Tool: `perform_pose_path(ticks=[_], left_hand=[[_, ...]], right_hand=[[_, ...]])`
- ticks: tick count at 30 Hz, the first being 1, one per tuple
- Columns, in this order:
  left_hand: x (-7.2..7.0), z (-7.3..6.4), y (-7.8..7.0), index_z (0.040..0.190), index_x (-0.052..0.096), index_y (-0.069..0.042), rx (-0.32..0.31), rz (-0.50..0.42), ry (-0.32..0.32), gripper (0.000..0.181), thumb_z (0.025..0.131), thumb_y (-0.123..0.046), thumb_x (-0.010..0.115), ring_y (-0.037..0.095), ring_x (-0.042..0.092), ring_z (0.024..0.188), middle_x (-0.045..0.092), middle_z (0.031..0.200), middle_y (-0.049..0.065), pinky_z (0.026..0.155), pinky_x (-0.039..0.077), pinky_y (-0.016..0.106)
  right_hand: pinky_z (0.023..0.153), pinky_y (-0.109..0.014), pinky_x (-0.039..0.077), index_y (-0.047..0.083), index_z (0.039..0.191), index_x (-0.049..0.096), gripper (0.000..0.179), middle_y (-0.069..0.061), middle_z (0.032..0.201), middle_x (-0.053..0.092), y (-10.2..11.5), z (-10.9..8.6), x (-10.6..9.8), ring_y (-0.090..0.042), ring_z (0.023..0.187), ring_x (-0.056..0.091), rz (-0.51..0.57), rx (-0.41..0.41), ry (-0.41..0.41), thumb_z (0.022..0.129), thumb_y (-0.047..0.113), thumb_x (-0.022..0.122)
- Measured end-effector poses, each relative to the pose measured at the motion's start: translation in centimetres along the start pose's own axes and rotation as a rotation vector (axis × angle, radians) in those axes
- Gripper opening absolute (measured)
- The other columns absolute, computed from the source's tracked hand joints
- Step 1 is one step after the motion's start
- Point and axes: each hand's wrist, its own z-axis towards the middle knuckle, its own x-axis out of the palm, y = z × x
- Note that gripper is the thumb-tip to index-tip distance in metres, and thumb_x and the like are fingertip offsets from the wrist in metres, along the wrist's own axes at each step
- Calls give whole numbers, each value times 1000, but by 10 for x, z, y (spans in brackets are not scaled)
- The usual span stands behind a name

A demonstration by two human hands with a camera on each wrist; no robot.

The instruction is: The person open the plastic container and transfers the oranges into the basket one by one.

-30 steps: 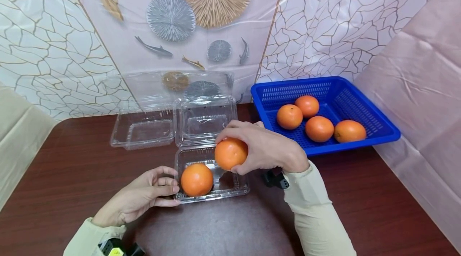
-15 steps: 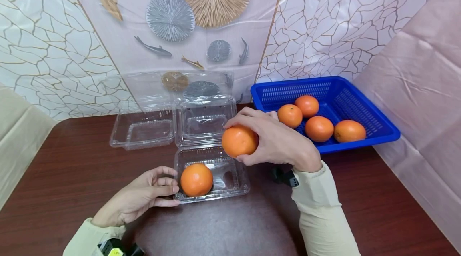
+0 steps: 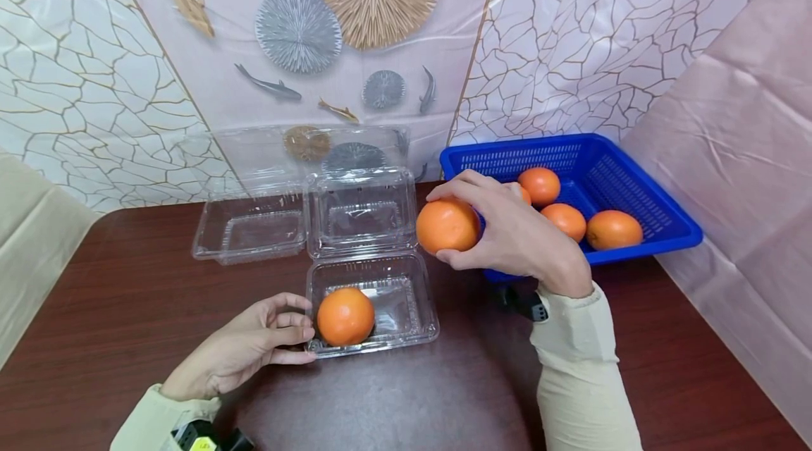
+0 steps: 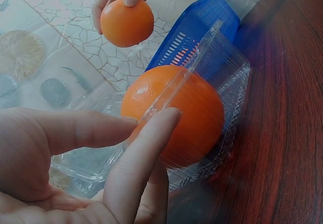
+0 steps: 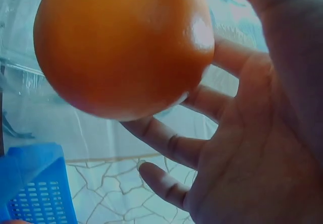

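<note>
My right hand [image 3: 514, 232] holds an orange [image 3: 447, 226] between thumb and fingers, raised off the table beside the blue basket's near left corner. In the right wrist view that orange [image 5: 123, 47] fills the upper part, with the little finger standing away from it. With thumb and fingertips, my left hand [image 3: 254, 342] pinches the left rim of a clear plastic clamshell container [image 3: 406, 310]. Its lid [image 3: 363, 215] lies folded back behind it. Another orange [image 3: 346, 316] sits in the left half of this container; the left wrist view shows it through the clear wall [image 4: 232, 77].
The blue basket [image 3: 672, 229] at the right back holds several oranges [image 3: 614, 230], one partly hidden behind my right hand. A second clear clamshell [image 3: 254, 229] stands open at the back left. Patterned sheeting [image 3: 558, 49] rises behind the dark wooden table [image 3: 120, 296].
My right hand has carried its orange up and to the right, from above the clamshell to beside the basket. The left hand and the orange in the container have stayed in place.
</note>
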Motion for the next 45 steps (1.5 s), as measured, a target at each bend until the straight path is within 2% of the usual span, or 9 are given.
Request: perform_pose_path(ticks=[7, 12, 17, 24, 31, 37, 41, 45], left_hand=[[1, 0, 0, 131, 38, 0, -1, 7, -9, 41, 97, 8, 59, 12, 65, 94, 60, 96, 0, 95, 63, 45], [0, 0, 1, 131, 38, -1, 0, 4, -6, 41, 97, 6, 60, 12, 65, 95, 60, 97, 0, 96, 62, 46], [0, 0, 2, 131, 39, -2, 4, -6, 12, 40, 97, 7, 59, 12, 65, 95, 61, 97, 0, 96, 62, 45], [0, 0, 2, 130, 39, -3, 6, -12, 18, 39, 98, 7, 58, 12, 66, 95, 62, 97, 0, 97, 62, 45], [-1, 0, 2, 130, 40, -4, 4, -17, 19, 38, 98, 4, 60, 13, 66, 94, 63, 97, 0, 97, 62, 46], [-1, 0, 3, 129, 40, -4, 13, -28, 39, 37, 99, 0, 62, 12, 66, 95, 63, 96, -1, 98, 61, 47], [-1, 0, 3, 129, 40, -4, 17, -33, 42, 38, 99, 0, 63, 12, 66, 94, 63, 96, -1, 98, 61, 47], [-1, 0, 3, 129, 40, -4, 22, -36, 49, 37, 99, 0, 62, 12, 66, 95, 64, 96, -1, 98, 61, 47]], right_hand=[[84, -33, 50, 29, 127, 63, 59, 7, 122, 58, -15, -5, -7, -13, 105, 55, 77, 118, -38, 74, 33, 89], [82, -35, 51, 31, 129, 62, 58, 7, 124, 58, -24, -10, -13, -16, 106, 55, 71, 217, -34, 77, 34, 88], [84, -36, 53, 26, 131, 61, 60, 2, 122, 58, -37, -12, -16, -18, 106, 56, 86, 236, -37, 78, 31, 88], [82, -36, 52, 21, 129, 62, 59, -3, 116, 61, -55, -14, -17, -21, 104, 55, 38, 269, -25, 78, 34, 88], [84, -38, 51, 19, 130, 62, 58, -8, 121, 61, -67, -19, -17, -26, 107, 56, 38, 323, 23, 80, 40, 86], [89, -39, 51, 14, 133, 61, 59, -10, 124, 63, -75, -24, -17, -28, 105, 60, 50, 375, 105, 82, 33, 83], [88, -39, 51, 11, 134, 59, 60, -13, 120, 66, -81, -25, -16, -29, 102, 61, 47, 389, 172, 82, 32, 81], [85, -36, 51, 11, 131, 61, 57, -12, 113, 67, -87, -24, -12, -26, 97, 62, 38, 369, 199, 80, 27, 81]])
